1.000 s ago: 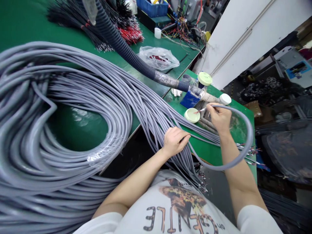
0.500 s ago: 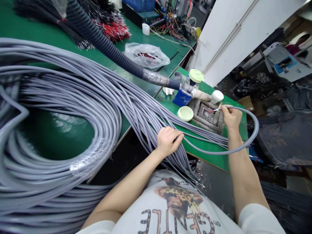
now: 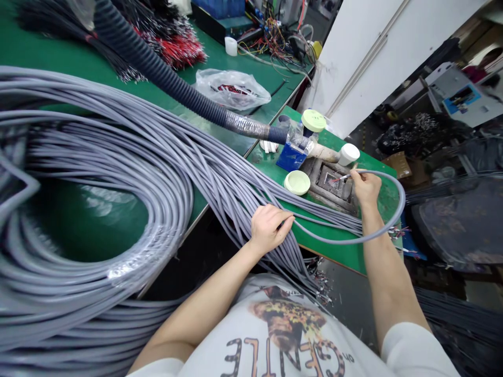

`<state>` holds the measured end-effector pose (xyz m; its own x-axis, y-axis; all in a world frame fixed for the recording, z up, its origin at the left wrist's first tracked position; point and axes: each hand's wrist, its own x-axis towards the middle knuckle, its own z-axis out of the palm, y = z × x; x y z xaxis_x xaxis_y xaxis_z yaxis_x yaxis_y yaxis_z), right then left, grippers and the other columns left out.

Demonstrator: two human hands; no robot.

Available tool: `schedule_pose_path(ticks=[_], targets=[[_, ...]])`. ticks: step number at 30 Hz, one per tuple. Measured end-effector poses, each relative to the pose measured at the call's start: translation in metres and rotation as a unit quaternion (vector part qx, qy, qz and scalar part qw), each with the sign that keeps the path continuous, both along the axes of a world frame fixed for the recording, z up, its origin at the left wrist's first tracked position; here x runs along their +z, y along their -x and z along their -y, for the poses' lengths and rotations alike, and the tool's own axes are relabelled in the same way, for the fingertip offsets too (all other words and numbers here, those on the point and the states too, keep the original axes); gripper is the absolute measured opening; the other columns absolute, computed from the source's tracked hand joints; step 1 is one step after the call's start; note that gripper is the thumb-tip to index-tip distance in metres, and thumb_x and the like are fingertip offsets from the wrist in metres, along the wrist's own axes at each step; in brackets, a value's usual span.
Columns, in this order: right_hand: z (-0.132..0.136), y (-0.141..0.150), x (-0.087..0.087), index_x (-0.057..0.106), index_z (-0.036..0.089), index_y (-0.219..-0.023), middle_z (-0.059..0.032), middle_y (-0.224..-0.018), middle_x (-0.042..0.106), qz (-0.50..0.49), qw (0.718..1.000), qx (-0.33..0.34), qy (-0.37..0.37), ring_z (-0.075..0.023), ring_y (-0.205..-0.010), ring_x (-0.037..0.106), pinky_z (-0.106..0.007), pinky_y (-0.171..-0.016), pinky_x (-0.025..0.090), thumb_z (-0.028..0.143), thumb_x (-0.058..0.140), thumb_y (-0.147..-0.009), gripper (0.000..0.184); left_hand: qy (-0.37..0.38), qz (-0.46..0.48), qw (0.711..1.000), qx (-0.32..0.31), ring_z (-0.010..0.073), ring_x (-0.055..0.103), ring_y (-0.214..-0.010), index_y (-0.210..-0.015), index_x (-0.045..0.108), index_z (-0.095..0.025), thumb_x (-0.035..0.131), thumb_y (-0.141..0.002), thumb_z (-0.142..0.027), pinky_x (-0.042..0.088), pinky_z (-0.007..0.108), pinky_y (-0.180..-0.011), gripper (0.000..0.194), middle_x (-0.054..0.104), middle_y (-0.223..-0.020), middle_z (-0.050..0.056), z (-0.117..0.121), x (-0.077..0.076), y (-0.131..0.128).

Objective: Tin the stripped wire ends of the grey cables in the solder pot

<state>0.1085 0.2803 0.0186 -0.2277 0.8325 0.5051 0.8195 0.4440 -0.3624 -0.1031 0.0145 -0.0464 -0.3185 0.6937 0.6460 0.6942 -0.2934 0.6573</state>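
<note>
My right hand (image 3: 366, 187) is closed in a pinch on a grey cable (image 3: 401, 201) close to its end. Thin stripped wires (image 3: 341, 178), red and white, stick out of that end, their tips at the middle of a square, crusted metal pot (image 3: 314, 184); I cannot tell whether they touch its surface. From there the cable loops round to the right and back to my left hand (image 3: 271, 228), whose thumb and forefinger pinch it. That hand rests over a thick bundle of grey cables (image 3: 220, 162).
A large cable coil (image 3: 168, 209) covers the left table. A ribbed hose (image 3: 165, 73) crosses to a nozzle (image 3: 324, 153) beside the pot. Around it stand a blue box (image 3: 291, 157), a pale lid (image 3: 297, 182), a white cup (image 3: 349, 154) and a lidded jar (image 3: 313, 120). A plastic bag (image 3: 231, 89) lies behind.
My right hand has shifted slightly left, closer to the pot, and the cable loop has moved with it. My left hand keeps its pinch in nearly the same place.
</note>
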Motion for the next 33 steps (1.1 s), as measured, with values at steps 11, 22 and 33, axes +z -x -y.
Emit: schedule_pose_path(ticks=[11,22,33], targets=[[0.076,-0.001,0.050,0.074,0.018,-0.088,-0.0053,-0.083,0.074,-0.131,0.986,0.094,-0.038,-0.0213,-0.078,0.069,-0.034,-0.074,0.053,0.033,0.061,-0.083,0.021,-0.014,0.040,0.999,-0.008,0.0153,0.058,-0.068,-0.083,0.070,-0.021,0.064,-0.083,-0.024,0.039,0.033,-0.068,0.007,0.072,-0.073,0.002,0.000,0.003,0.002],[0.230,-0.036,0.032,0.066,0.029,-0.118,-0.0052,-0.104,0.074,-0.040,0.915,0.390,-0.100,-0.0267,-0.101,0.067,-0.047,-0.080,0.056,0.010,0.069,-0.078,0.044,0.193,0.569,0.704,-0.377,0.0174,0.061,-0.074,-0.083,0.074,-0.013,0.061,-0.081,-0.055,0.046,0.030,-0.073,0.044,0.071,-0.079,0.007,0.014,0.061,-0.074],[0.246,-0.059,0.028,0.069,0.033,-0.102,-0.0031,-0.085,0.072,-0.073,0.954,0.241,0.163,-0.0228,-0.078,0.066,-0.041,-0.071,0.051,0.020,0.057,-0.086,0.024,0.183,0.428,0.825,-0.320,0.0163,0.054,-0.069,-0.057,0.069,-0.020,0.064,-0.081,-0.046,0.042,0.029,-0.072,0.037,0.060,-0.058,0.003,0.021,0.062,-0.076]])
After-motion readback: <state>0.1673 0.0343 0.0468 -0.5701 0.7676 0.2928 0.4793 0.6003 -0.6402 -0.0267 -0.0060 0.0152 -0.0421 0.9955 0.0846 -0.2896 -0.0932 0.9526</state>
